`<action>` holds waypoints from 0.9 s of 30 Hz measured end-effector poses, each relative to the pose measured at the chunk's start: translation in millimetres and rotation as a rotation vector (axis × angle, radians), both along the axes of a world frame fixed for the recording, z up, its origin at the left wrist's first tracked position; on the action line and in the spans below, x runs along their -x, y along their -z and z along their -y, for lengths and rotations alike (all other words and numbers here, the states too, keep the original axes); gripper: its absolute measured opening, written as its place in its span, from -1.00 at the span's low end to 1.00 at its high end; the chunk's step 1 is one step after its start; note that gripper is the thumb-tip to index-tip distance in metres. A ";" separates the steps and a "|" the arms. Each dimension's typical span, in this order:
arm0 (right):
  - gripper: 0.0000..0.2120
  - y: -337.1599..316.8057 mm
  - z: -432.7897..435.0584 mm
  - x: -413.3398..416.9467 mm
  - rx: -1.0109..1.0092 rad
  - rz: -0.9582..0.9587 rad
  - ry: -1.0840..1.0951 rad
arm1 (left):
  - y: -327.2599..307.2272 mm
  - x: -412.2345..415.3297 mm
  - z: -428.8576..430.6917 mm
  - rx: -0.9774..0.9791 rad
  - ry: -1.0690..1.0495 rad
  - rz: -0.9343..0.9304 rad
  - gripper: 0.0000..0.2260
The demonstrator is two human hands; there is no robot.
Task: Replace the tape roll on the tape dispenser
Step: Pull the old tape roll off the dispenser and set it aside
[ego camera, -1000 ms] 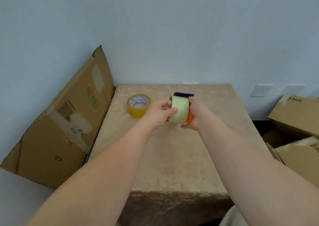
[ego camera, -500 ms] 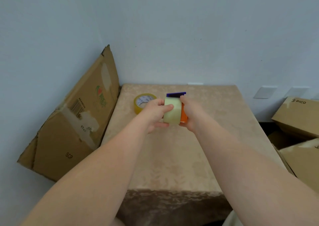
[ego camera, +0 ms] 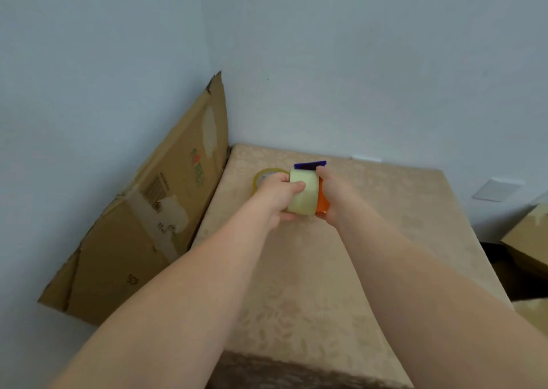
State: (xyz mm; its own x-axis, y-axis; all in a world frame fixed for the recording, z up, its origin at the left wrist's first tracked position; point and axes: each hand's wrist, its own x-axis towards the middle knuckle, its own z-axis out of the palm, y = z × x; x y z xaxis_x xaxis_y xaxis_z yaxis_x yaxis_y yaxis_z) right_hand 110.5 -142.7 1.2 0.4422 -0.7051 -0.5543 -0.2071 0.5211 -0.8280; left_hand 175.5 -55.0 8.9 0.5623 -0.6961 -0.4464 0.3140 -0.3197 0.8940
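Observation:
Above the far middle of the beige table (ego camera: 385,240) I hold a pale yellow tape roll (ego camera: 304,198) against an orange tape dispenser (ego camera: 322,203) with a dark blue top piece (ego camera: 310,165). My left hand (ego camera: 277,195) grips the roll from the left, thumb across its face. My right hand (ego camera: 333,194) holds the dispenser from the right. Whether the roll sits fully on the dispenser's hub is hidden. A second, darker yellow tape roll (ego camera: 261,176) lies flat on the table behind my left hand, partly covered.
A flattened cardboard box (ego camera: 142,225) leans against the wall left of the table. More cardboard boxes (ego camera: 527,240) stand to the right. A wall socket plate (ego camera: 495,189) is on the wall at right. The table's front edge (ego camera: 296,368) is near me.
The view has swung right and tilted, so the table sits further right in frame. Both hands keep the roll and dispenser together; the left thumb now lies across the roll.

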 end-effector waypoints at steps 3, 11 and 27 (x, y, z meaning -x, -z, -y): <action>-0.83 -3.3 -3.4 -13.7 0.034 -0.030 0.039 | -3.0 -5.3 -8.1 0.021 -0.031 -0.033 -0.94; -0.87 2.8 -5.8 23.1 0.063 -0.065 0.167 | -3.6 17.7 -29.4 0.123 -0.126 -0.242 -0.80; -0.80 25.5 -20.5 179.1 0.948 -0.652 -0.303 | -29.6 104.2 -60.5 0.163 0.025 -0.238 -0.77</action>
